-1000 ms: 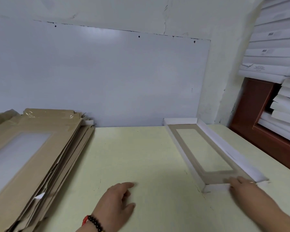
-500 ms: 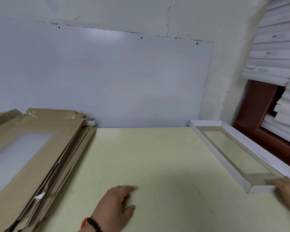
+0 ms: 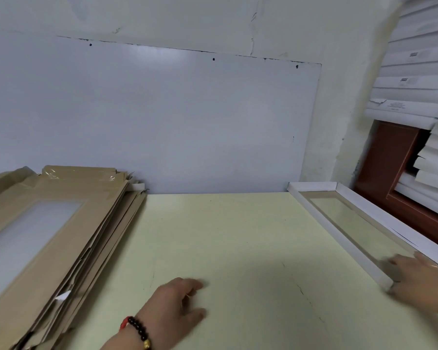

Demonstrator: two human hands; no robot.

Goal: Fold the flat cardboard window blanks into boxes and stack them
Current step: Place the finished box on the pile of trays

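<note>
The pale yellow worktop is carrying a slanted stack of flat brown window blanks well to the left of the folded white box. Both hands are resting on the worktop near its front edge.

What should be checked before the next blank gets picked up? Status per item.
1. Folded box set down on the table, at its right side: ok.
2. Right hand off the folded box: not ok, fingers rest on its near end.
3. Left hand free: ok, flat on the table, holding nothing.
4. Flat blanks within the left hand's reach: ok, the pile lies just left of it.
5. Top blank lies loose from the pile: cannot tell.
6. Room on the stack of white boxes at right: cannot tell.
</note>
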